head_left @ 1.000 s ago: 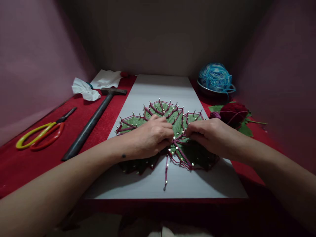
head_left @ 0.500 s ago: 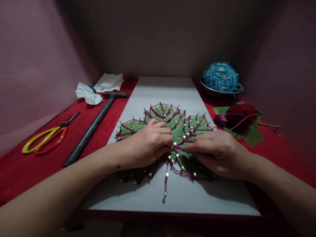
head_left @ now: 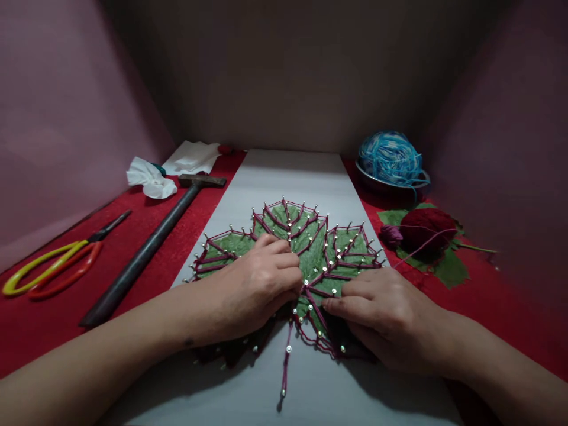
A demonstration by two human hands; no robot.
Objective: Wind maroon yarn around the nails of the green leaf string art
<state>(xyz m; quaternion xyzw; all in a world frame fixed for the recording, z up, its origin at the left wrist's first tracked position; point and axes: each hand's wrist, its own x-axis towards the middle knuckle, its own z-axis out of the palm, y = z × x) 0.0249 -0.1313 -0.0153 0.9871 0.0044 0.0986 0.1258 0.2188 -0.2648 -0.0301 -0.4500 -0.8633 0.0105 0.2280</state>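
A green leaf point(head_left: 310, 251) lies on the white board point(head_left: 295, 168), ringed by several small nails, with purple yarn point(head_left: 317, 307) wound along its edge and veins. My left hand point(head_left: 270, 278) rests over the leaf's left half, fingers curled closed, their tips beside the central nail where the strands meet. What those tips hold is hidden. My right hand point(head_left: 386, 313) is over the lower right lobe. Its thumb and forefinger are pinched together on a purple strand near the centre. Below the leaf, a yarn-wrapped stem line runs to a single nail point(head_left: 283, 393).
On the red cloth at left lie scissors point(head_left: 66, 260) with yellow and orange handles, a hammer point(head_left: 151, 248) and crumpled white tissue point(head_left: 151, 177). At right are a dark red yarn ball point(head_left: 428, 229) on leaves and blue yarn point(head_left: 390, 157) in a metal bowl point(head_left: 377, 182).
The view has tilted, so the board and tools sit lower in the picture. My right hand's fingertips have shifted toward me, below the central nail; my left hand stays by that nail.
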